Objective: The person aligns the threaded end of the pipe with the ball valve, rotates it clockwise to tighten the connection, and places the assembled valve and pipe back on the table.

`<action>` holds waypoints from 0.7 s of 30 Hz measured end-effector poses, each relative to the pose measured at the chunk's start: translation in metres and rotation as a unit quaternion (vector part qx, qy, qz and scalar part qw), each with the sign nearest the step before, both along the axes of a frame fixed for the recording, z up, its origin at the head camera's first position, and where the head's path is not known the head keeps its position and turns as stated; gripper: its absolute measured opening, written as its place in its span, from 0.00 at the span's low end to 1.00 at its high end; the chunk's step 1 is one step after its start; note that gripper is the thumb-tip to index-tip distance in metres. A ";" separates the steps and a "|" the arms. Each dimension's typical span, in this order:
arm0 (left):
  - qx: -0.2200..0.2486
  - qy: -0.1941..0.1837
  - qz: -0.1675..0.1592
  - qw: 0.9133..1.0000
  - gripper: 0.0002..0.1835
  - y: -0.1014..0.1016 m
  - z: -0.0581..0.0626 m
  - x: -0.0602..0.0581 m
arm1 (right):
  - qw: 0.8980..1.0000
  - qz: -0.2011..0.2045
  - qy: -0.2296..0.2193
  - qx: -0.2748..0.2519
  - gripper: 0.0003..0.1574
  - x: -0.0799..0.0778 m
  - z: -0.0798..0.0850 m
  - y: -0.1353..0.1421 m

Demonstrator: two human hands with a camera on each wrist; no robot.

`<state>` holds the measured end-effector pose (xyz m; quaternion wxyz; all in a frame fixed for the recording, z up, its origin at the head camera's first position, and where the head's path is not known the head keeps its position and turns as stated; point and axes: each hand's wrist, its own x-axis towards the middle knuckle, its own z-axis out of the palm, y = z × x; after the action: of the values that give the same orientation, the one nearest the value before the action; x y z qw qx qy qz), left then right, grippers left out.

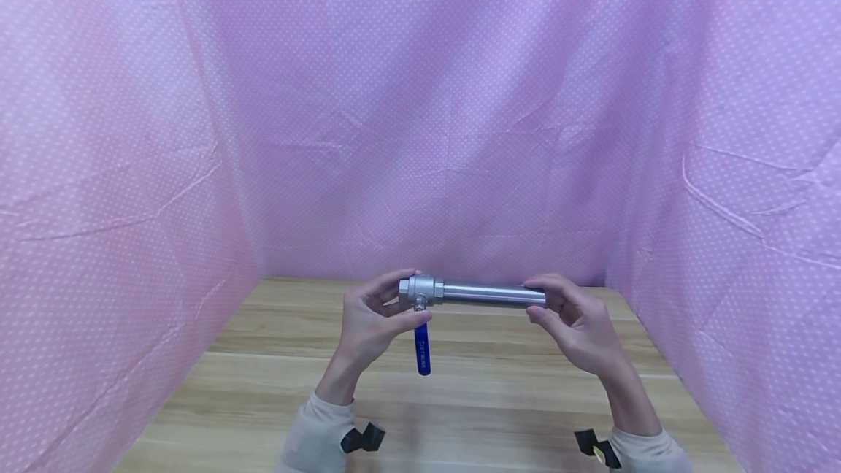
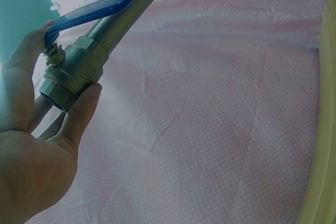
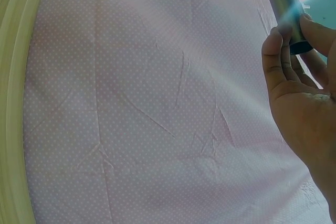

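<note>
A metal ball valve [image 1: 423, 288] with a blue lever handle [image 1: 423, 349] is joined to a straight steel pipe [image 1: 489, 295], and both are held level above the table. My left hand [image 1: 371, 320] grips the valve body at its left end, its thumb at the base of the lever. At the pipe's far right end, my right hand [image 1: 585, 327] pinches it between thumb and fingers. The left wrist view shows the hexagonal end of the valve [image 2: 58, 95] facing the palm. In the right wrist view the pipe's open end [image 3: 301, 47] sits among the fingertips.
Below the hands lies a wood-grain table [image 1: 486, 407]. A pink cloth with white dots [image 1: 427, 130] hangs at the back and along both sides. Black mounts [image 1: 363, 438] are strapped at both sleeves.
</note>
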<state>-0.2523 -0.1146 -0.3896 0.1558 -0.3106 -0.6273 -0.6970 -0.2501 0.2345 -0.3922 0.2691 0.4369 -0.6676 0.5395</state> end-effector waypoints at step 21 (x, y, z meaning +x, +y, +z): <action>-0.007 0.003 0.012 1.000 0.35 0.000 -0.002 0.000 | 0.999 0.050 0.002 -0.020 0.35 -0.002 0.001 -0.001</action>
<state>-0.2527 -0.1143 -0.3912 0.1639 -0.3058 -0.6354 -0.6898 -0.2518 0.2332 -0.3910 0.2518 0.4651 -0.6337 0.5645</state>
